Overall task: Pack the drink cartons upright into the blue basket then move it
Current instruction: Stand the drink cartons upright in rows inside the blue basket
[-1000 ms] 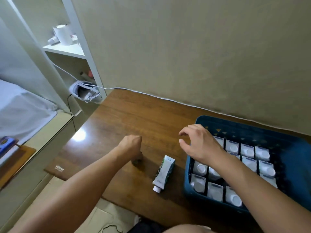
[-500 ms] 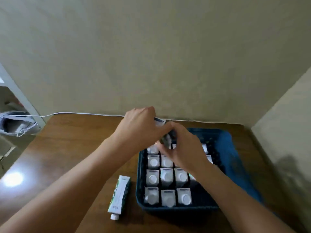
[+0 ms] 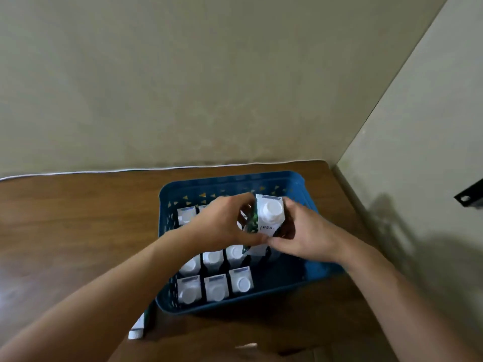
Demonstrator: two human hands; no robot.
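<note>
held carton (image 3: 268, 218) 1 — both hands | basket (image 3: 285, 286) 1

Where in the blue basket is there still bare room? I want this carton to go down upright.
The right strip of the blue plastic basket is free, between the standing white-capped cartons and its right wall. The left columns are crowded.

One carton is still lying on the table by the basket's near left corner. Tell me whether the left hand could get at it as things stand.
Probably not yet: the left hand and right hand both hold a carton over the blue basket. The lying carton itself looks unobstructed.
</note>
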